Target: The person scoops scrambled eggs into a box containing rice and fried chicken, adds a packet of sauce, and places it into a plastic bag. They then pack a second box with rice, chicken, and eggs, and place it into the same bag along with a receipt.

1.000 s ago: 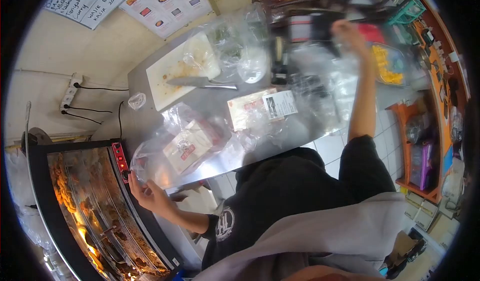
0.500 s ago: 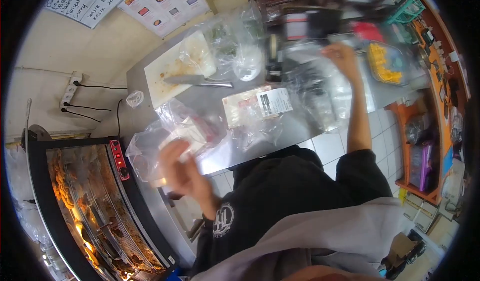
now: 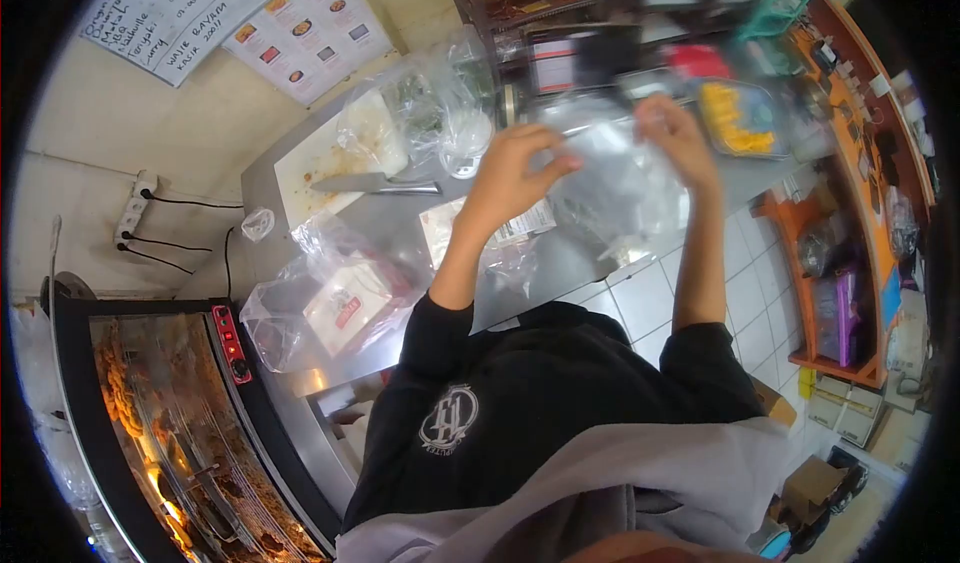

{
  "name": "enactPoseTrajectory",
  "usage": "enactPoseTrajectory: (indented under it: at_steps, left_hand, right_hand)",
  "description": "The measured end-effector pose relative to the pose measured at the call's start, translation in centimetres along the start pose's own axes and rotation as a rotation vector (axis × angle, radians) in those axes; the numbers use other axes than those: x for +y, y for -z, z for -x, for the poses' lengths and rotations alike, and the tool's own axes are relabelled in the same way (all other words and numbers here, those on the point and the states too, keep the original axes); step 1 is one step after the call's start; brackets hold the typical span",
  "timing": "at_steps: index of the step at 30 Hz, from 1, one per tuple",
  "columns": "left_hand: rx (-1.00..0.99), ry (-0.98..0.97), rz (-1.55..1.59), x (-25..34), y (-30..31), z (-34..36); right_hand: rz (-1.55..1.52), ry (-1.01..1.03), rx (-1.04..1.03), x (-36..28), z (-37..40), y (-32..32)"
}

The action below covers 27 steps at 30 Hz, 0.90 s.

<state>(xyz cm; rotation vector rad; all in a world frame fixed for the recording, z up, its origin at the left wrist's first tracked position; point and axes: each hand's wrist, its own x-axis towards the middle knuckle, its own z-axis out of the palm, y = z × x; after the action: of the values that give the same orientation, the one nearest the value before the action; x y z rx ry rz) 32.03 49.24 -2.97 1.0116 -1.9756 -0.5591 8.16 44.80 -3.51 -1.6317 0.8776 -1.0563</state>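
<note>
Between my two hands hangs a clear plastic bag (image 3: pixel 622 188), blurred by motion over the right part of the steel table. My left hand (image 3: pixel 513 175) has its thumb and fingertips pinched at the bag's left edge. At the upper right edge, my right hand (image 3: pixel 678 141) grips the bag with curled fingers. Partly behind my left forearm lies a white box (image 3: pixel 437 231) with a printed label (image 3: pixel 525 225) on it. Farther left, a white box with a red logo (image 3: pixel 348 303) sits inside another clear plastic bag (image 3: pixel 270 315).
A knife (image 3: pixel 365 184) lies across the white cutting board (image 3: pixel 300 178). Plastic-wrapped greens (image 3: pixel 410 93) stand behind it. Yellow food fills a clear container (image 3: pixel 735 121) at the right. A heated display cabinet (image 3: pixel 225 413) with fried food is at the lower left.
My left hand has moved from over the bagged box at left to the clear bag at right. The bag is now lifted and spread between both hands.
</note>
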Motion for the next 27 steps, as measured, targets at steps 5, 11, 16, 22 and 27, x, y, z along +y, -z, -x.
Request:
enactPoseTrajectory:
  at_steps: [5, 11, 16, 22, 27]
  left_hand:
    - [0.166, 0.306, 0.256, -0.6, 0.2, 2.2]
    - [0.414, 0.388, 0.207, -1.4, 1.2, 3.8]
    - [0.373, 0.272, 0.259, -2.7, 0.9, 4.8]
    - [0.417, 0.345, 0.514, -1.1, 2.3, 6.4]
    - [0.437, 0.273, 0.686, -0.4, 2.2, 5.5]
  right_hand:
    - [0.36, 0.025, 0.155, 8.0, -3.6, -0.5]
    - [0.417, 0.383, 0.108, 1.6, -2.7, -6.9]
    - [0.241, 0.187, -0.228, -1.8, -0.3, -12.0]
    - [0.089, 0.386, -0.068, -0.9, -0.7, -9.9]
    - [-0.151, 0.238, 0.197, 0.5, 0.7, -7.8]
